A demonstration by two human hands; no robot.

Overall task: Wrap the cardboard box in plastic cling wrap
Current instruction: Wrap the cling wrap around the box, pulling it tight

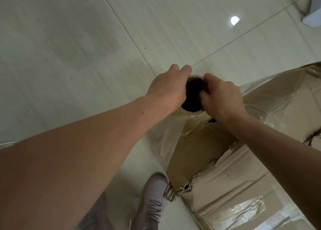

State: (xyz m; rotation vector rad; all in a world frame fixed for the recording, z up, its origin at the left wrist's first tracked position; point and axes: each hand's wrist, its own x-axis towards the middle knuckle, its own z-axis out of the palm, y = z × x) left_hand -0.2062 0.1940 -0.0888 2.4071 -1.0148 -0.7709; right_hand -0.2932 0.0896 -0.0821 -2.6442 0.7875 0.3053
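Clear plastic film [167,135] runs from the upright cardboard-cored cling wrap roll [192,97], its rim clamped by the fingers [185,69] of our left hand [166,89] and right hand [224,97], to the torn brown cardboard box [260,125] just below-right of them; mid-wrap, we judge, next carrying the roll round the corner taut.

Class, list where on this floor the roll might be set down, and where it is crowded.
Free: the tiled floor left of the left hand and beyond it, up to the grey object top right. Crowded: the strip between shoe and cardboard box, and by the roll, which the right hand grips too.
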